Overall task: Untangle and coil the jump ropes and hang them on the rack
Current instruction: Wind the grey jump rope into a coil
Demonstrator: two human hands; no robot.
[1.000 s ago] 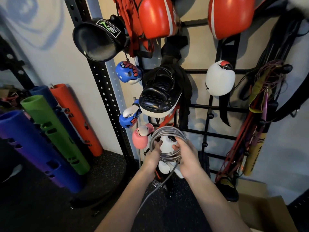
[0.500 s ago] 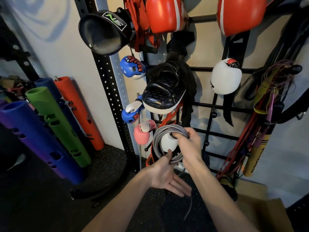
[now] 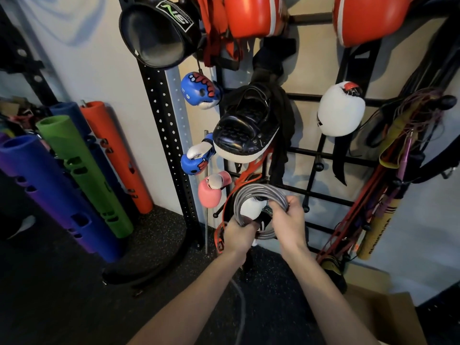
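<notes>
A grey jump rope [image 3: 251,192] is wound into a round coil of several loops in front of the black wall rack [image 3: 313,155]. My left hand [image 3: 237,235] grips the coil's lower left side. My right hand [image 3: 288,217] clasps the coil's right side, fingers curled over the loops. A loose grey tail [image 3: 240,302] of the rope hangs down between my forearms toward the floor. More ropes and bands [image 3: 408,135] hang bundled at the rack's right side.
Boxing gloves and pads hang on the rack: a black pad [image 3: 245,135], a white glove [image 3: 341,113], a pink glove [image 3: 211,190], blue gloves [image 3: 199,90]. Coloured foam tubes [image 3: 82,175] lean at left. A cardboard box [image 3: 388,312] sits at lower right.
My left hand, which had dropped open below the coil, has come back up and closed on the coil's lower left. The coil has stayed in my right hand.
</notes>
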